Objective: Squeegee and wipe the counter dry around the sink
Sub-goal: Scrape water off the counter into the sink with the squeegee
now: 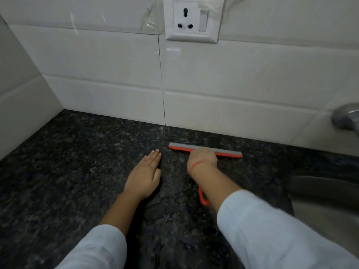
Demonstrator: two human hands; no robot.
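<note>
— Where is our right hand (203, 159)?
— Gripping the handle of the orange plastic squeegee with the grey rubber blade (228, 153). The blade lies just beyond our knuckles on the dark speckled granite tabletop (77, 162).
— And our left hand (144, 176)?
— Flat beside it, fingers straight, palm down. The grey metal sink (330, 210) lies right of both.
</note>
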